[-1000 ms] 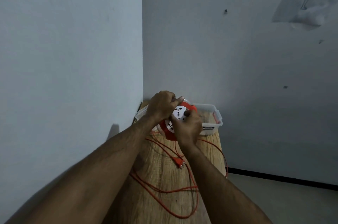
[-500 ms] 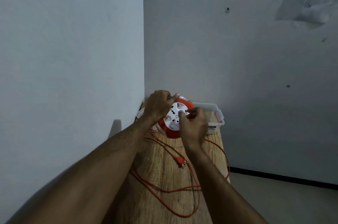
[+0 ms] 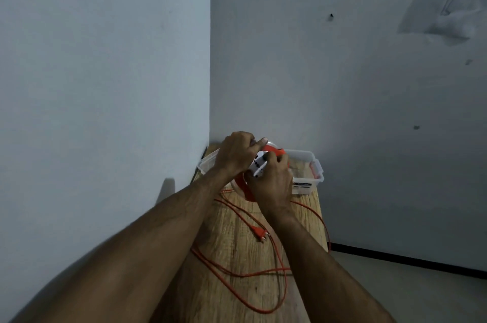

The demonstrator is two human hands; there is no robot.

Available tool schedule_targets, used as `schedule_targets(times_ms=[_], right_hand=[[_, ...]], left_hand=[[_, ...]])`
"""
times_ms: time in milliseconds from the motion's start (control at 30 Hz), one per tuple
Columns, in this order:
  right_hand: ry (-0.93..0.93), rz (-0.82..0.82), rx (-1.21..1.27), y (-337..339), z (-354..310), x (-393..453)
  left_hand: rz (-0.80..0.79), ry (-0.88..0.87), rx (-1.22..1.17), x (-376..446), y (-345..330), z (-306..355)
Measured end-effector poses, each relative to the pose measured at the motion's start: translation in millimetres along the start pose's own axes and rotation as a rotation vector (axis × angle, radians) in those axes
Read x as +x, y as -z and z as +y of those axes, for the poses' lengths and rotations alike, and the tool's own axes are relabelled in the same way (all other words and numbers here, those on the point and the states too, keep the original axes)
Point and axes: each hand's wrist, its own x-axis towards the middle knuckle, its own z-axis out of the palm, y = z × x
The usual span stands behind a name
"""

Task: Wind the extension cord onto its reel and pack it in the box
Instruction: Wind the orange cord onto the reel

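Note:
An orange reel (image 3: pixel 243 187) with a white socket face (image 3: pixel 258 164) stands on edge on the wooden table (image 3: pixel 237 296), just in front of a clear plastic box (image 3: pixel 312 164). My left hand (image 3: pixel 235 152) grips the reel's top rim. My right hand (image 3: pixel 271 180) covers the socket face, with fingers curled on a knob there. The orange cord (image 3: pixel 237 274) lies in loose loops across the table, and its plug (image 3: pixel 259 233) rests near my right forearm.
The table sits in a corner, with a wall close on the left and another behind the box. Part of the cord hangs over the table's right edge (image 3: pixel 325 233). Grey floor lies to the right.
My right hand has moved from the reel's right side down over the socket face. The reel has tilted a little. My left hand keeps its grip on the rim.

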Motion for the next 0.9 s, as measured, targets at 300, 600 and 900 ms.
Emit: schedule_targets(times_ms=[300, 600, 900], right_hand=[[-1.025, 0.091, 0.919, -5, -21, 8], [-1.25, -0.054, 1.408, 8, -26, 12], [0.059, -0.017, -0.149, 7, -6, -17]], left_hand=[[-0.035, -0.07, 0.116, -1, 2, 6], [-0.012, -0.022, 0.105, -5, 5, -1], [-0.013, 0.06, -0.011, -2, 2, -1]])
